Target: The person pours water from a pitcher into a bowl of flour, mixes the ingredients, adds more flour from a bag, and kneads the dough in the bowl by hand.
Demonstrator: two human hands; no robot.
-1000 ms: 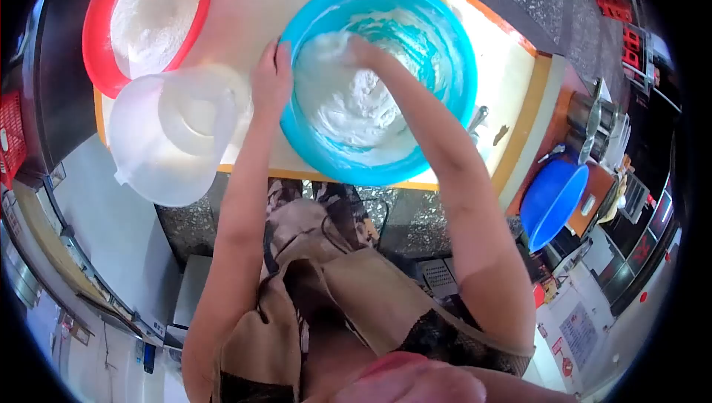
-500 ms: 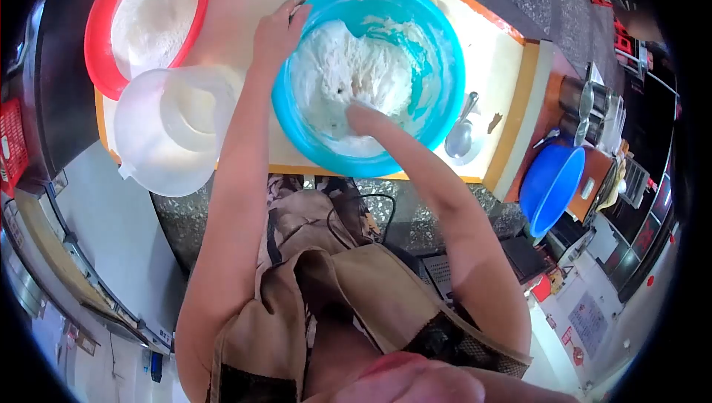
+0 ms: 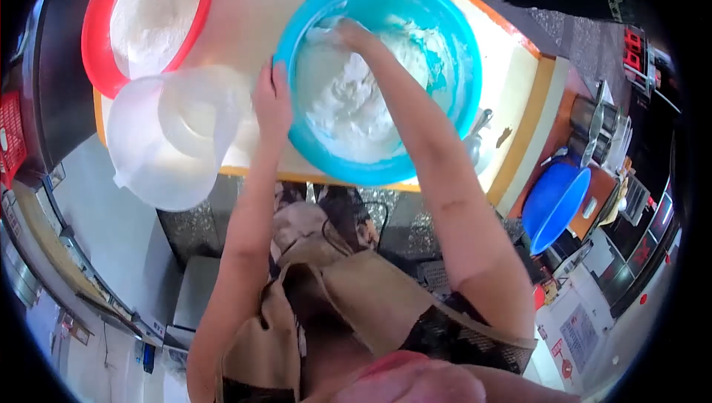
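Note:
A large turquoise basin [image 3: 466, 69] on the worktable holds wet, white, ragged dough [image 3: 352, 99], with loose flour around it. My left hand [image 3: 273, 102] grips the basin's left rim, its fingers closed against the edge. Inside, at the far left wall, my right hand [image 3: 345, 32] is closed on the dough's edge. Its fingers are coated white and partly hidden in the mix. White smears cling to the basin's right inner wall.
Left of the basin are a red basin [image 3: 95, 47] of flour and a translucent plastic tub [image 3: 167, 173] over the table's front edge. A metal spoon [image 3: 478, 132] lies on the right, partly behind my forearm. A blue basin [image 3: 552, 206] and metal containers [image 3: 589, 125] stand farther right.
My right hand has moved from the middle of the dough to the far left of the basin. My left hand has slid down the rim towards me.

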